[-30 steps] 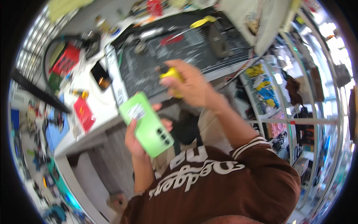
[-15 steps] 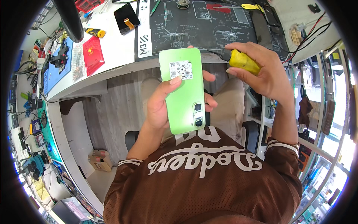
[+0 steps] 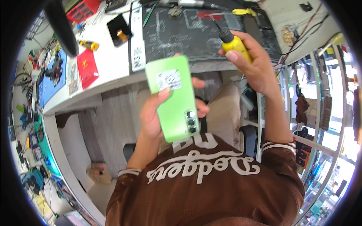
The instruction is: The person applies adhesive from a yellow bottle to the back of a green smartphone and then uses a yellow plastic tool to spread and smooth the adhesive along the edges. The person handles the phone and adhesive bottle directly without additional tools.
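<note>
Over my lap, a light green smartphone (image 3: 175, 107) lies in my left hand (image 3: 151, 116), its back facing up. The thumb presses beside a white label (image 3: 169, 80), and the fingers wrap round the right edge. Camera lenses (image 3: 191, 122) sit at the phone's near end. Up and to the right, my right hand (image 3: 258, 66) is closed round a yellow squeeze bottle (image 3: 236, 47) with a black cap and a thin dark nozzle. The nozzle points up and left over the black mat, apart from the phone.
A black work mat (image 3: 166, 41) covers part of the white desk (image 3: 113, 60). On the desk lie a loose phone screen (image 3: 118, 32), a red packet (image 3: 87, 67) and a yellow-handled tool (image 3: 89, 45). A dark arm (image 3: 62, 30) hangs at upper left. Glass shelves (image 3: 320, 143) stand right.
The phone has shifted left and slightly nearer me, tilting a little. My right hand has turned the bottle so its nozzle points farther up. The whole view has also shifted.
</note>
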`<state>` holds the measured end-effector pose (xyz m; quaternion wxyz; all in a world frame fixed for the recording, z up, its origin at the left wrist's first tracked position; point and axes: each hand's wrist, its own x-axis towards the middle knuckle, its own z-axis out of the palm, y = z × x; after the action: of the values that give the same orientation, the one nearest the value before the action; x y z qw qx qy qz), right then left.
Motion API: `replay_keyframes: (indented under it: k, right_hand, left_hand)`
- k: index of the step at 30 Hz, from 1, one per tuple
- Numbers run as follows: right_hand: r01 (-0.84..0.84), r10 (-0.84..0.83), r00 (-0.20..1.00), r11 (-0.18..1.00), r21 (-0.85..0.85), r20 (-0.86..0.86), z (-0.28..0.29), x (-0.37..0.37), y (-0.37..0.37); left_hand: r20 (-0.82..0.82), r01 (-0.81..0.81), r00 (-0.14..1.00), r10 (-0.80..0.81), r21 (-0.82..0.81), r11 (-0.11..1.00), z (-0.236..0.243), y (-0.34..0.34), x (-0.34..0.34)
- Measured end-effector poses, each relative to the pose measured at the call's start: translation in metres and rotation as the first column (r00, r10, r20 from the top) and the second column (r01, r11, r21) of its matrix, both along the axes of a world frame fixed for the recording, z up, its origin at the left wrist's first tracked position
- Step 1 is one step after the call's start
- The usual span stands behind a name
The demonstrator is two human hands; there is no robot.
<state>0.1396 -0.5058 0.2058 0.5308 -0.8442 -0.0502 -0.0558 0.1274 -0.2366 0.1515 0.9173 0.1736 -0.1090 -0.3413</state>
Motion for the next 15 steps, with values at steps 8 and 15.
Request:
replay_keyframes:
  k: [8, 15]
  right_hand:
    - [0.321, -0.393, 0.893, 0.897, 0.303, 0.219, -0.027, 0.173, -0.087]
    - [0.474, -0.374, 0.871, 0.807, -0.351, 0.318, -0.079, 0.282, -0.115]
  left_hand:
    - [0.146, -0.177, 0.98, 0.139, 0.294, 0.939, 0.0, 0.021, 0.012]
    - [0.12, -0.293, 0.956, 0.269, 0.319, 0.901, -0.01, 0.046, 0.01]
